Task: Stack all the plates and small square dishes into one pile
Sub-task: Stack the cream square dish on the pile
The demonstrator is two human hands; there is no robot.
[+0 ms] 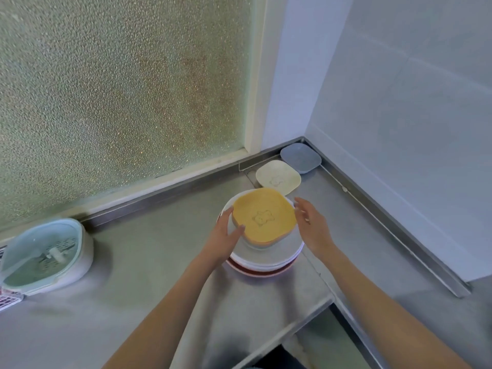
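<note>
A pile of round white plates [269,258], with a red-rimmed one at the bottom, stands on the steel counter. On top of the pile lies a yellow square dish [263,215] with a bear drawing; a grey rim shows just under it. My left hand [226,235] touches the dish's left edge with thumb and fingers. At the dish's right edge my right hand [311,222] hovers with its fingers spread. A cream square dish [278,177] and a blue-grey square dish [300,157] lie behind the pile in the corner.
The steel counter [149,275] ends at a frosted window on the left and a white wall on the right. A mint and white lidded container [45,258] sits at the far left. A gap in the counter [319,339] opens at the front right.
</note>
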